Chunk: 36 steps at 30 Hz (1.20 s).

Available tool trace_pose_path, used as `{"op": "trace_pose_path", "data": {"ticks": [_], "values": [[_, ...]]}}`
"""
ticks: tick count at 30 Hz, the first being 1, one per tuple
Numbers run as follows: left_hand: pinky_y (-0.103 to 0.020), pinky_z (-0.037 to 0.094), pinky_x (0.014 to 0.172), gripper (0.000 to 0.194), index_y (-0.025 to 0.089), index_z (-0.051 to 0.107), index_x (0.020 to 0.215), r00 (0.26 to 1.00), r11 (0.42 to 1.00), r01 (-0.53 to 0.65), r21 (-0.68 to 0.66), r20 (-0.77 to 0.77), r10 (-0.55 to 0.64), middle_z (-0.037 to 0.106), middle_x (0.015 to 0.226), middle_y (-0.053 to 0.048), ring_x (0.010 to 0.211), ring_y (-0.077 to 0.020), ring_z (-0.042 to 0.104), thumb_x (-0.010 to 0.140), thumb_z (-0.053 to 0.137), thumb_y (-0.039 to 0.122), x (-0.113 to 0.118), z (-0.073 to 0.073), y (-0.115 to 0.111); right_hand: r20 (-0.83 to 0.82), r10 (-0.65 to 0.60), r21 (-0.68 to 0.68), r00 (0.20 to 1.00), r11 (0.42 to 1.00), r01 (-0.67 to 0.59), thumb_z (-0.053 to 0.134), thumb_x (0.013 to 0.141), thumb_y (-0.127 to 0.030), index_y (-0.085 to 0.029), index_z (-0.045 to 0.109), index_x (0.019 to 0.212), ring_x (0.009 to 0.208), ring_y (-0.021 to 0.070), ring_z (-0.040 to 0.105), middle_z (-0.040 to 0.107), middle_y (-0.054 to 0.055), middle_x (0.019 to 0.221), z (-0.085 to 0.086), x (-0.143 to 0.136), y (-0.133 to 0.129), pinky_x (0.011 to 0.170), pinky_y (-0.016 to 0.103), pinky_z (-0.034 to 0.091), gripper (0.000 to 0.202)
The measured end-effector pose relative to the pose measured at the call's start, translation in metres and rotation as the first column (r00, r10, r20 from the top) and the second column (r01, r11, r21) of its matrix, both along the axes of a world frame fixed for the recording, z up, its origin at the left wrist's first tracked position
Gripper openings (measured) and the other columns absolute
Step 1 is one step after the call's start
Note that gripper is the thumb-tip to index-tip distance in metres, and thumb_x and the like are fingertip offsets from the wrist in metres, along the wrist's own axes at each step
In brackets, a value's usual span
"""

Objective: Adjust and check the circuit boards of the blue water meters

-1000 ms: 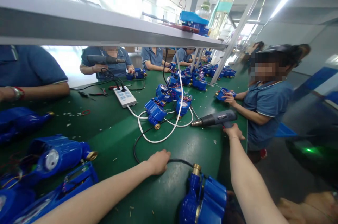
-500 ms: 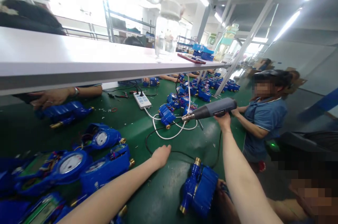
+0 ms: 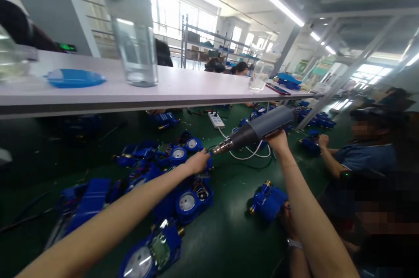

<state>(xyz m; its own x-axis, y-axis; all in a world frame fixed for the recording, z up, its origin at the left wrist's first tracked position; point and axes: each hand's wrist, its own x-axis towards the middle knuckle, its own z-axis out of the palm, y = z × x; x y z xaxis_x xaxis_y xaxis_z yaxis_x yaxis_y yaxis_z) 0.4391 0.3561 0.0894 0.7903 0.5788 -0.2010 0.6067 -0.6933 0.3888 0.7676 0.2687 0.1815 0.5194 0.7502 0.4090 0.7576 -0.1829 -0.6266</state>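
My right hand (image 3: pixel 278 142) is wrapped round the handle of a grey and black heat gun (image 3: pixel 258 127), whose metal nozzle points left. Close to the nozzle tip is my left hand (image 3: pixel 199 161), its fingers pressed together above a cluster of blue meters; what it holds, if anything, is too small to make out. One blue meter with a round white dial (image 3: pixel 187 202) lies below my left hand. Nearer the front edge sits another opened meter (image 3: pixel 160 247) with a green board showing.
A white shelf (image 3: pixel 196 90) crosses above the green bench, bearing a clear bottle (image 3: pixel 139 51) and a blue cover (image 3: pixel 75 78). A power strip (image 3: pixel 216 120) lies beneath it. At right, a neighbouring person's hand touches a blue meter (image 3: pixel 270 201); another person (image 3: pixel 366 151) sits beyond.
The view has swung left, showing more of the shelf and meters. My left hand is now beside the heat gun nozzle, over the meters. The heat gun remains in my right hand.
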Motion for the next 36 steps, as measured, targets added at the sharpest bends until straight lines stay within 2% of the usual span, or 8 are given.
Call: {"op": "trace_pose_path", "data": {"ticks": [5, 8, 12, 16, 19, 23, 30, 36], "values": [[-0.045, 0.055, 0.091, 0.032, 0.016, 0.060, 0.118, 0.996, 0.992, 0.060, -0.111, -0.064, -0.067, 0.062, 0.121, -0.009, 0.105, -0.0223, 0.062, 0.092, 0.060, 0.036, -0.163, 0.032, -0.008, 0.033, 0.106, -0.083, 0.994, 0.991, -0.103, 0.065, 0.093, -0.033, -0.013, 0.065, 0.105, 0.092, 0.0195, 0.068, 0.068, 0.006, 0.104, 0.007, -0.117, -0.039, 0.082, 0.039, 0.057, 0.023], [-0.045, 0.053, 0.093, 0.025, 0.015, 0.063, 0.109, 0.998, 0.984, 0.059, -0.165, -0.012, -0.062, 0.067, 0.110, -0.007, 0.102, -0.0212, 0.064, 0.093, 0.059, 0.034, -0.259, 0.054, -0.030, 0.075, 0.207, -0.103, 0.975, 0.975, -0.199, 0.080, 0.075, -0.029, -0.013, 0.069, 0.094, 0.092, 0.0268, 0.070, 0.074, 0.008, 0.096, 0.016, -0.190, -0.065, 0.086, 0.042, 0.056, 0.028], [-0.035, 0.052, 0.093, 0.034, 0.023, 0.062, 0.119, 0.990, 0.976, -0.041, -0.215, 0.125, 0.069, 0.070, 0.117, -0.005, 0.104, -0.0202, 0.066, 0.098, 0.041, 0.040, -0.339, 0.102, -0.075, 0.156, 0.296, -0.124, 0.942, 0.952, -0.279, 0.084, 0.054, -0.021, -0.016, 0.069, 0.098, 0.102, 0.0360, 0.068, 0.075, 0.011, 0.105, 0.032, -0.285, -0.087, 0.092, 0.046, 0.053, 0.047], [-0.031, 0.044, 0.106, 0.058, 0.035, 0.042, 0.140, 0.918, 0.933, -0.023, -0.358, 0.363, 0.162, 0.054, 0.143, 0.001, 0.129, -0.0210, 0.053, 0.088, 0.053, 0.058, -0.348, 0.153, -0.133, 0.228, 0.367, -0.192, 0.902, 0.925, -0.328, 0.081, 0.053, -0.020, -0.019, 0.067, 0.099, 0.109, 0.0388, 0.064, 0.071, 0.013, 0.113, 0.046, -0.362, -0.093, 0.093, 0.051, 0.051, 0.048], [-0.040, 0.044, 0.104, 0.088, 0.025, 0.031, 0.146, 0.888, 0.965, -0.134, -0.227, 0.406, 0.218, 0.052, 0.144, -0.011, 0.127, -0.0307, 0.053, 0.074, 0.070, 0.057, -0.330, 0.167, -0.163, 0.247, 0.433, -0.260, 0.867, 0.891, -0.372, 0.080, 0.055, -0.020, -0.019, 0.064, 0.099, 0.100, 0.0385, 0.066, 0.071, 0.013, 0.109, 0.051, -0.399, -0.096, 0.081, 0.050, 0.054, 0.047], [-0.040, 0.051, 0.083, 0.090, 0.019, 0.040, 0.138, 0.892, 0.957, -0.287, -0.049, 0.351, 0.286, 0.069, 0.110, -0.012, 0.098, -0.0346, 0.067, 0.064, 0.076, 0.055, -0.321, 0.160, -0.169, 0.262, 0.545, -0.337, 0.797, 0.825, -0.454, 0.078, 0.057, -0.018, -0.017, 0.063, 0.103, 0.097, 0.0420, 0.067, 0.071, 0.017, 0.105, 0.054, -0.422, -0.103, 0.073, 0.049, 0.054, 0.049], [-0.026, 0.050, 0.071, 0.066, 0.021, 0.058, 0.114, 0.929, 0.976, -0.196, -0.095, 0.300, 0.216, 0.069, 0.095, 0.001, 0.087, -0.0224, 0.068, 0.059, 0.077, 0.053, -0.355, 0.146, -0.165, 0.225, 0.772, -0.388, 0.595, 0.631, -0.672, 0.080, 0.065, -0.041, -0.014, 0.063, 0.097, 0.081, 0.0322, 0.071, 0.074, 0.013, 0.090, 0.028, -0.438, -0.119, 0.070, 0.038, 0.055, 0.046], [-0.029, 0.053, 0.072, 0.060, 0.021, 0.064, 0.105, 0.918, 0.972, -0.232, 0.023, 0.336, 0.211, 0.066, 0.078, 0.009, 0.080, -0.0196, 0.070, 0.058, 0.079, 0.055, -0.380, 0.123, -0.219, 0.307, 0.700, -0.247, 0.645, 0.713, -0.657, 0.076, 0.064, -0.058, -0.013, 0.066, 0.093, 0.077, 0.0329, 0.070, 0.074, 0.013, 0.087, -0.008, -0.461, -0.161, 0.063, 0.039, 0.054, 0.055]]}}
